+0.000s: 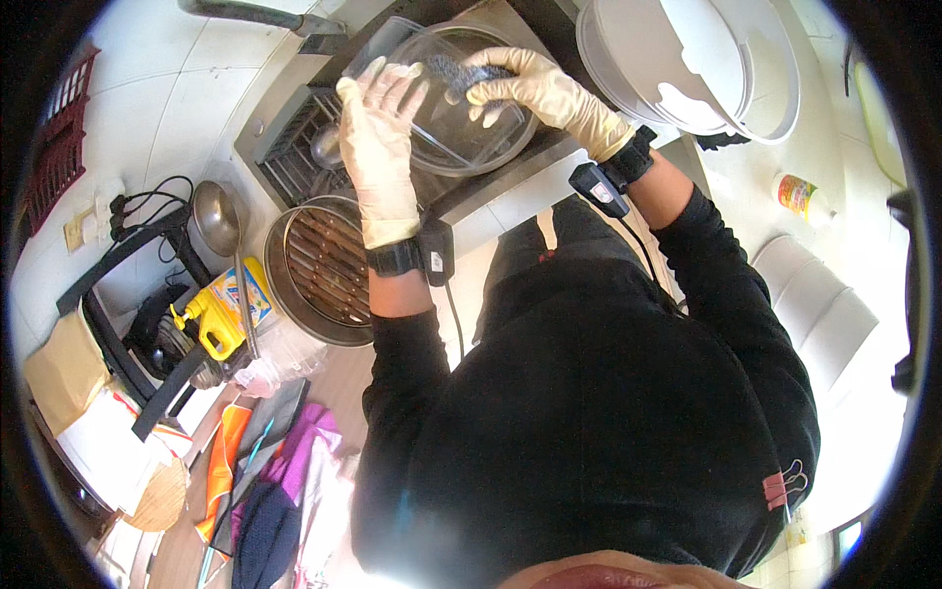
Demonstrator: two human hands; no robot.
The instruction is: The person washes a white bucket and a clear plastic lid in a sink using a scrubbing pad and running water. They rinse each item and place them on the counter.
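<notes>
My left hand (383, 140) wears a pale rubber glove, palm up with fingers spread. Its fingertips overlap the edge of a clear plastic container (375, 46); whether they bear its weight cannot be told. In my right hand (533, 85), gloved too, is a dark grey scouring pad (449, 70), pinched between thumb and fingers over the container. Below lies a round metal basin (526, 143) at the cooktop (497, 173), partly hidden by the plastic and the hands.
A round steamer with a slatted rack (324, 258) stands at left, beside a metal ladle (217, 217) and a yellow detergent bottle (228, 313). A white bucket (625, 66) is at upper right. A pan handle (250, 15) juts in at the top. Cloths (268, 508) lie lower left.
</notes>
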